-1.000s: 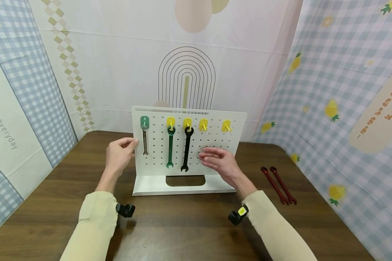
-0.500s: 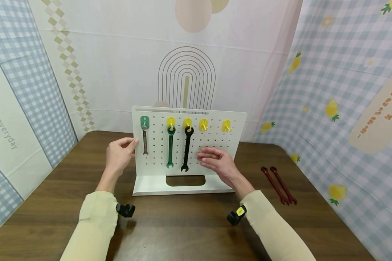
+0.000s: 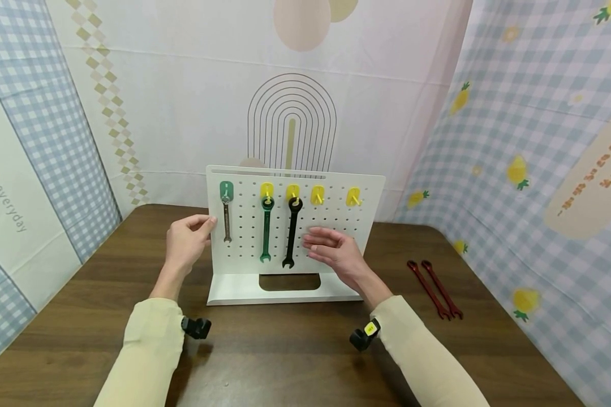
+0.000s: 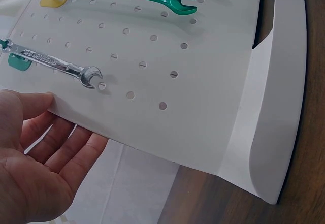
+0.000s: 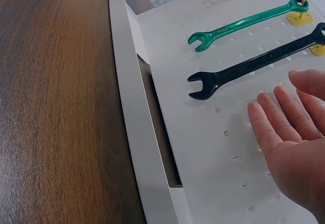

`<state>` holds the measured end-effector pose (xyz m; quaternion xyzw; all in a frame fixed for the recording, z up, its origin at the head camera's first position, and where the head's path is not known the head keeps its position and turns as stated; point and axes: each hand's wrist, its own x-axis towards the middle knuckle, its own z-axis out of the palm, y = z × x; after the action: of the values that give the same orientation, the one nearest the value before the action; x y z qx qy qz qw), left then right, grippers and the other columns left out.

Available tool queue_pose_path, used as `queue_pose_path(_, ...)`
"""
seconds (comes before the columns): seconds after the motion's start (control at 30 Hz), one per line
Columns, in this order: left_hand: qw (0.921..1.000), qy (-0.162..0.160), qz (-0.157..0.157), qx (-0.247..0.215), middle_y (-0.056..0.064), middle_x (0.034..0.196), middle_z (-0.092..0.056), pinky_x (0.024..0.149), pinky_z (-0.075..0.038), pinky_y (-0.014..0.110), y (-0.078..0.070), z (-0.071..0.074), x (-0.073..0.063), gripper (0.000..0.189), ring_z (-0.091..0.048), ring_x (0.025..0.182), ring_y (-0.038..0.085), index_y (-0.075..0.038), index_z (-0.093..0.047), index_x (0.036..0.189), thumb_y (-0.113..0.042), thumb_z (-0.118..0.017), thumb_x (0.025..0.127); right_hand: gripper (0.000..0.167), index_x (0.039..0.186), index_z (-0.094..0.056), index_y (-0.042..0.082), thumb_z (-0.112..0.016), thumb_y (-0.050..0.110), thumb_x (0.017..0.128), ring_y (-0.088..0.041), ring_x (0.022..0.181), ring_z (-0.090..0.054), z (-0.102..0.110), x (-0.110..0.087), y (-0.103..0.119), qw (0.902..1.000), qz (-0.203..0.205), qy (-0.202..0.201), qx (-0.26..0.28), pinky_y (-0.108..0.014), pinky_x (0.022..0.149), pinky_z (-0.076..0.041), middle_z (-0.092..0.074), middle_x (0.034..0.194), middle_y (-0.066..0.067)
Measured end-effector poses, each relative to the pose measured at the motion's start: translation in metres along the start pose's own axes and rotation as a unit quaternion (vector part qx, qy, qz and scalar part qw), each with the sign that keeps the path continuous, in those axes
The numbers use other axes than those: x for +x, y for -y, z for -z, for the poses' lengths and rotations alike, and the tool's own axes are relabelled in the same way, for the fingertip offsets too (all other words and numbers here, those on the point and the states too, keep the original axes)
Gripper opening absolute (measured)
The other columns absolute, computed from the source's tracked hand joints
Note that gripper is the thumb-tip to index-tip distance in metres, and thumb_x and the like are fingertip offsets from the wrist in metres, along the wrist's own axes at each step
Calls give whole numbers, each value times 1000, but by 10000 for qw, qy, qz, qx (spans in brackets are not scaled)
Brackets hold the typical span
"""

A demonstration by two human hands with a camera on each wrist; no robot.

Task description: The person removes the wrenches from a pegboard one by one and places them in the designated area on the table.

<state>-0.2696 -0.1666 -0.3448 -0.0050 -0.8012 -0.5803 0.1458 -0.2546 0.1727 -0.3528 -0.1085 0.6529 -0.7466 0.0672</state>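
A white pegboard (image 3: pixel 254 226) stands on the table, and my left hand (image 3: pixel 185 240) pinches its left edge, thumb at the front and fingers reaching behind. Nearest that hand, a small silver wrench (image 4: pixel 56 64) hangs from a green hook (image 3: pixel 226 190). A green wrench (image 3: pixel 266 232) and a black wrench (image 3: pixel 292 234) hang from yellow hooks further right. My right hand (image 3: pixel 336 254) holds nothing; its fingers are extended in front of the board, just right of the black wrench. In the right wrist view its fingertips (image 5: pixel 254 107) point toward that wrench.
Two red wrenches (image 3: pixel 435 289) lie side by side on the brown wooden table (image 3: pixel 270 350), right of the board. Two bare yellow hooks, one of them the rightmost hook (image 3: pixel 353 196), are on the board's right half. Patterned cloth (image 3: pixel 193 113) hangs behind and at the sides.
My right hand has shifted slightly left across the front of the board, closer to the black wrench. My left hand and the hanging wrenches have stayed in place.
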Motion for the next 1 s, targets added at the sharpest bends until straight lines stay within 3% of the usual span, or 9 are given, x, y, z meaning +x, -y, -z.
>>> queue_pose_path(0.1, 10000, 2, 9, 1, 22, 128, -68, 93, -64, 41, 0, 0, 0, 42, -67, 101, 24, 2, -72, 130, -32, -63, 107, 50, 148, -54, -3, -64, -8, 99, -35, 135, -64, -2, 1, 0, 10000, -27, -16, -22, -41, 107, -57, -62, 147, -25)
queue_pose_path(0.33, 10000, 15, 47, 6, 22, 128, -68, 94, -64, 42, 1, 0, 0, 42, -67, 102, 26, 1, -72, 131, -33, -63, 107, 51, 148, -54, -3, -64, -9, 99, -36, 135, -63, -5, 3, 0, 10000, -17, 8, 1, -39, 106, -58, -61, 147, -25)
queue_pose_path(0.6, 10000, 18, 74, 22, 21, 128, -68, 94, -64, 40, 1, -1, 1, 42, -66, 102, 26, 1, -72, 132, -33, -63, 107, 51, 148, -54, -2, -65, -9, 99, -29, 130, -67, -9, 5, 1, 9999, 56, 66, -64, -37, 105, -59, -61, 147, -25)
queue_pose_path(1.0, 10000, -10, 29, -29, 21, 126, -68, 89, -65, 35, 0, 0, 0, 41, -66, 99, 22, 2, -72, 130, -31, -64, 107, 51, 149, -53, -1, -64, -8, 100, -36, 136, -62, -14, 8, 2, 9997, 107, 115, -204, -35, 104, -60, -59, 150, -25)
